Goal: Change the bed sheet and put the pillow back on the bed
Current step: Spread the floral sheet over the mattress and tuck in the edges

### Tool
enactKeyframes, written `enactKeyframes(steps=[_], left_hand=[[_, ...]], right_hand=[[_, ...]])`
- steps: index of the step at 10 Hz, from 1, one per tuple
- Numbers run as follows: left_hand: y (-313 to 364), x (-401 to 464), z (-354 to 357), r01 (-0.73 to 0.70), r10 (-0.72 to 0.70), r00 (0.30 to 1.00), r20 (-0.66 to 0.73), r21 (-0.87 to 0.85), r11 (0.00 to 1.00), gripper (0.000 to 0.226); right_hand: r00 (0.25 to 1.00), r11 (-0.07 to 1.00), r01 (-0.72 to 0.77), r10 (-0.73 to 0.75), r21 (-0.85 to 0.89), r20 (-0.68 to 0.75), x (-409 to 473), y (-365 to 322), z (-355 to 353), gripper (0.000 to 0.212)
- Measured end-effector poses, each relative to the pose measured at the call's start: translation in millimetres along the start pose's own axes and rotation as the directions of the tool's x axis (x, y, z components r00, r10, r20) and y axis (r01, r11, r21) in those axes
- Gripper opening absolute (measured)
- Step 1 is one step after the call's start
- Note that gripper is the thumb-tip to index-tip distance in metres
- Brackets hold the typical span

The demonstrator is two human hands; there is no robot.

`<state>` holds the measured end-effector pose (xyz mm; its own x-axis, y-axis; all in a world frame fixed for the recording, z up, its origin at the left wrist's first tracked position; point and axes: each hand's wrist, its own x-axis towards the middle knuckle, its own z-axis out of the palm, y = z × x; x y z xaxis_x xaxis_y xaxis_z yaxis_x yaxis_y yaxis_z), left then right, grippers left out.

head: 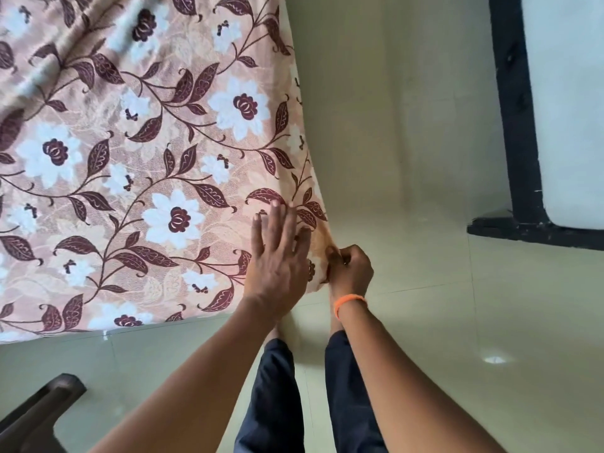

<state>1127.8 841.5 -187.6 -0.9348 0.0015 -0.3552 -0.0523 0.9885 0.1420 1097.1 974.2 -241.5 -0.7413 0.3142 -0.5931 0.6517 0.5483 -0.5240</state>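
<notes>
A peach bed sheet [137, 165] with white flowers and maroon leaves covers the bed and fills the upper left. My left hand [279, 259] lies flat on the sheet near the bed's corner, fingers spread. Just to its right, my right hand [351, 268], with an orange band at the wrist, is closed on the sheet's hanging corner at the side of the bed. No pillow is in view.
Pale tiled floor [425, 289] runs beside and below the bed. A black frame [516, 125] around a white panel stands at the upper right. A dark piece of furniture [39, 413] pokes in at the lower left. My legs in dark trousers [277, 403] stand by the corner.
</notes>
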Motion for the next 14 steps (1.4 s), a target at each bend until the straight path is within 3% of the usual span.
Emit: enactKeyframes(steps=[1,2,3,4,5,6,7,8,9,10,11,12,13,14], left_hand=[[-1.7,-7.1,5.9,-0.045,0.046,0.999,-0.014,0.044,0.998,0.057],[5.0,-32.6,17.3,-0.062,0.064,0.996,-0.056,0.047,0.997,0.056],[13.7,-46.4,18.5,-0.042,0.043,0.999,-0.031,0.048,0.998,0.057],[19.4,-64.8,22.0,-0.067,0.068,0.998,-0.013,0.034,0.997,0.055],[25.4,-91.6,30.7,-0.318,0.318,0.947,-0.044,0.000,0.948,0.048],[35.2,-136.5,59.3,-0.144,0.165,0.986,0.029,-0.357,0.923,0.032],[38.2,-139.7,61.8,0.507,-0.453,0.808,0.376,-0.836,0.211,0.029],[12.2,-109.1,64.0,0.095,-0.302,0.409,0.861,-0.369,-0.924,0.036],[-17.0,-85.3,62.3,-0.159,-0.293,0.469,0.833,-0.247,-0.956,0.039],[-28.4,-71.7,72.1,-0.206,-0.291,0.454,0.842,-0.219,-0.954,0.036],[-25.2,-75.6,84.5,-0.185,-0.292,0.399,0.869,-0.236,-0.954,0.029],[-25.6,-88.1,91.4,-0.209,-0.255,0.431,0.865,-0.179,-0.961,0.014],[-20.7,-99.1,84.9,-0.141,-0.209,0.472,0.857,-0.160,-0.977,0.013],[-9.5,-120.2,78.4,0.091,-0.230,0.445,0.866,-0.299,-0.950,0.021]], right_hand=[[0.990,0.991,-0.132,0.134,-0.032,0.055,2.7,-6.2,25.5,0.020],[0.919,0.961,-0.266,0.276,-0.073,0.283,9.3,-22.0,52.4,0.018],[0.881,0.918,-0.373,0.305,0.133,0.363,10.6,-22.7,46.9,0.033],[0.837,0.886,-0.420,0.295,0.197,0.461,-3.3,-8.6,27.9,0.041],[0.882,0.913,-0.389,0.329,0.125,0.338,-13.6,7.0,17.9,0.043],[0.792,0.820,-0.560,0.489,0.117,0.366,-27.8,21.1,10.8,0.036],[0.603,0.670,-0.734,0.571,0.107,0.558,-42.4,26.4,12.9,0.045],[0.408,0.499,-0.855,0.473,0.144,0.781,-58.9,25.3,29.3,0.068],[0.468,0.469,-0.842,0.391,0.265,0.793,-59.3,12.8,46.1,0.055],[0.622,0.484,-0.768,0.407,0.420,0.669,-47.1,2.7,60.3,0.032],[0.732,0.696,-0.646,0.452,0.312,0.510,-33.4,4.7,49.9,0.023],[0.836,0.840,-0.512,0.439,0.179,0.331,-5.5,9.4,22.3,0.016],[0.759,0.766,-0.616,0.515,0.183,0.398,7.4,15.0,7.0,0.014],[0.686,0.723,-0.678,0.560,0.129,0.466,9.1,26.5,-12.7,0.012]])
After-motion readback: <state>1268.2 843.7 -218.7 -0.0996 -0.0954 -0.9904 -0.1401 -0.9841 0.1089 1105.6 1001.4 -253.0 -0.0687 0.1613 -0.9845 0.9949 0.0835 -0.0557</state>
